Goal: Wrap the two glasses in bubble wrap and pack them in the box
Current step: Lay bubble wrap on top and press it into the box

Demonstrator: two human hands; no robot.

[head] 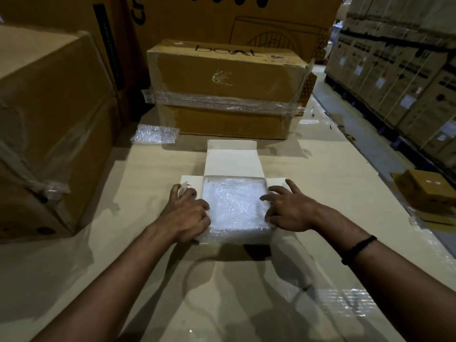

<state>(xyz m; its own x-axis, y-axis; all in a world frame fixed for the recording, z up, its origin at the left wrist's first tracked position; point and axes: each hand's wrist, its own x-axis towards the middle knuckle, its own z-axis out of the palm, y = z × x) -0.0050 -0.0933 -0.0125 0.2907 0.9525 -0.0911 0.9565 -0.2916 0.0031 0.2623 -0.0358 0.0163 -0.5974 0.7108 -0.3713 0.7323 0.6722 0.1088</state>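
A plastic-wrapped brown carton (227, 80) stands ahead, a bigger carton (49, 124) at left.

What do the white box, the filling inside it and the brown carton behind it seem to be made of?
The box: thin white card, matt; its flaps hold sharp folds. The filling: clear bubble wrap, glossy; small bubbles catch the light. The carton: brown corrugated cardboard, probably, dull, with a band of shiny clear film around it.

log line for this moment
stage: packing | white box: open, lid back | bubble wrap: inside box | left hand: grips left wall | right hand: spread flat on right edge
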